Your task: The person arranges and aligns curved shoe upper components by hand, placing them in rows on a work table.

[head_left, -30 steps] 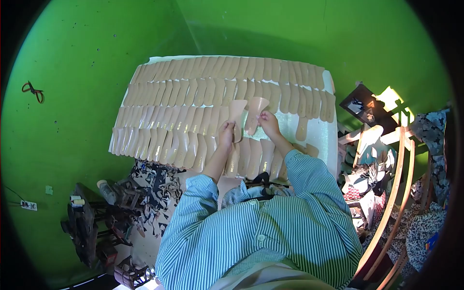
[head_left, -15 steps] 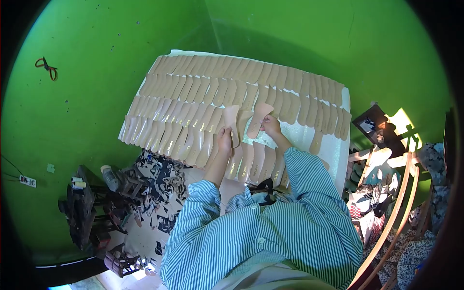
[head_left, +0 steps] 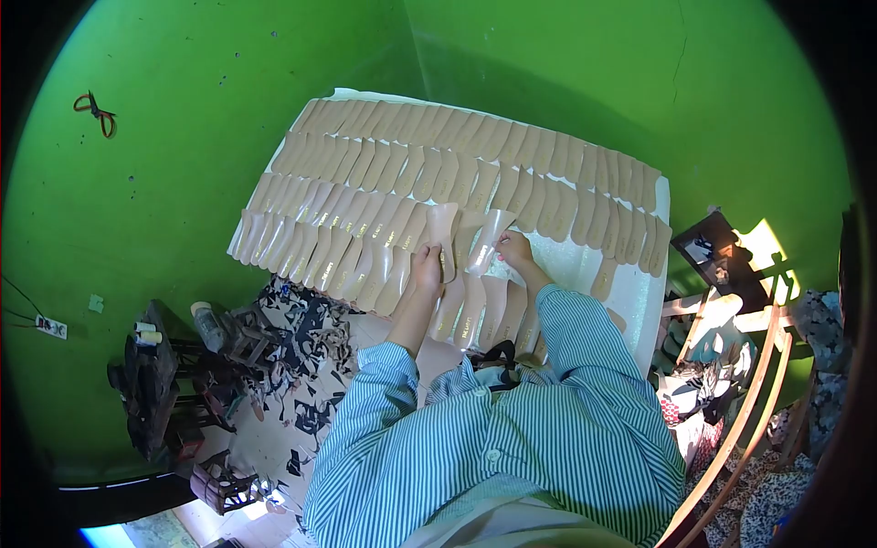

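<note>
My left hand (head_left: 427, 270) is closed round the lower end of a beige shoe insole (head_left: 441, 228), its wider end pointing away from me. Over the nearer rows, my right hand (head_left: 513, 248) pinches the edge of a second insole (head_left: 491, 239), which catches the light and shows shiny lettering. Beneath both hands, overlapping rows of beige insoles (head_left: 365, 164) lie across a white-topped table (head_left: 644, 306). Many in the closer rows carry gold lettering. A short run of insoles (head_left: 489, 310) lies right in front of my body.
Dark scraps (head_left: 301, 365) litter the floor at the left, beside a dark wooden stool (head_left: 155, 384). Scissors (head_left: 95, 113) hang on the green wall. A curved wooden rail (head_left: 763, 393) stands to the right, with cloth piled behind it.
The insole in my right hand has tilted, so its surface now shines. My left hand keeps its insole in nearly the same place. The view has shifted slightly.
</note>
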Motion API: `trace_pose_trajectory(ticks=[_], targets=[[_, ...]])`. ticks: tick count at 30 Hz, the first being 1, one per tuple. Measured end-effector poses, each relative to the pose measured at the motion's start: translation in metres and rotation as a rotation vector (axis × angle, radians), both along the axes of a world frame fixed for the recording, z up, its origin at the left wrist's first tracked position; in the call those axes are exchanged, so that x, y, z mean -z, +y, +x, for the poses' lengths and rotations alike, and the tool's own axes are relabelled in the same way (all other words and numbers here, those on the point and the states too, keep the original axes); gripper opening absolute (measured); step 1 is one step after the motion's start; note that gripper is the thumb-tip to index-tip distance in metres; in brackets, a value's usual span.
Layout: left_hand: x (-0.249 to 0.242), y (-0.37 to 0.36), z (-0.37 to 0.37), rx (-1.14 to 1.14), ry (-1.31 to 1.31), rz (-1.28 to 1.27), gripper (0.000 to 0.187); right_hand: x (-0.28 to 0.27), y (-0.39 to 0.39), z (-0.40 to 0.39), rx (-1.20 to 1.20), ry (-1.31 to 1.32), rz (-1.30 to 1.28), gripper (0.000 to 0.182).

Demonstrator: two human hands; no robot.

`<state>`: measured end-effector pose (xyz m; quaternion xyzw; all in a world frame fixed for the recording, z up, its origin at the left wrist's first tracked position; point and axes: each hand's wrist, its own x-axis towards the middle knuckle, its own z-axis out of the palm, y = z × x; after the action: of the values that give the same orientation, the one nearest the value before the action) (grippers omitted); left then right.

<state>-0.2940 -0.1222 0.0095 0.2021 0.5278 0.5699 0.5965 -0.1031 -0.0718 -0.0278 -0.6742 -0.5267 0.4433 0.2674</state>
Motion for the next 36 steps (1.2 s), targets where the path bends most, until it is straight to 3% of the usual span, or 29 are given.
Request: trace_pose_trajectory(ticks=[7,10,12,19,24,28,31,33,36], targets=[[0.011,0.004,-0.001,0.041,0.011,0.022,0.016,0.019,0.007,-0.001,-0.017,-0.069,0.052,0.019],[0.010,0.004,0.000,0.041,0.008,0.018,0.016,0.022,0.011,-0.002,-0.026,-0.100,0.208,0.014],[0.010,0.004,0.001,0.031,-0.003,0.016,0.016,0.019,0.016,0.000,0.052,0.054,0.092,0.017],[0.022,0.007,-0.001,0.055,0.008,0.028,0.016,0.015,0.015,-0.002,0.050,0.091,-0.094,0.012],[0.027,0.008,0.004,0.067,0.066,0.055,0.015,0.006,0.004,-0.007,-0.058,-0.239,0.043,0.022],[0.002,0.005,0.019,0.146,0.159,0.027,0.016,-0.023,-0.009,-0.012,0.050,-0.396,0.091,0.029],[0.008,0.010,0.030,0.251,0.207,0.042,0.018,-0.019,-0.009,-0.006,0.075,-0.246,0.106,0.031],[0.017,0.014,0.040,0.336,0.205,0.066,0.020,-0.017,-0.012,-0.001,-0.022,0.229,0.111,0.031],[0.010,0.016,0.056,0.445,0.262,0.059,0.022,-0.015,-0.021,0.008,-0.021,0.287,0.160,0.023]])
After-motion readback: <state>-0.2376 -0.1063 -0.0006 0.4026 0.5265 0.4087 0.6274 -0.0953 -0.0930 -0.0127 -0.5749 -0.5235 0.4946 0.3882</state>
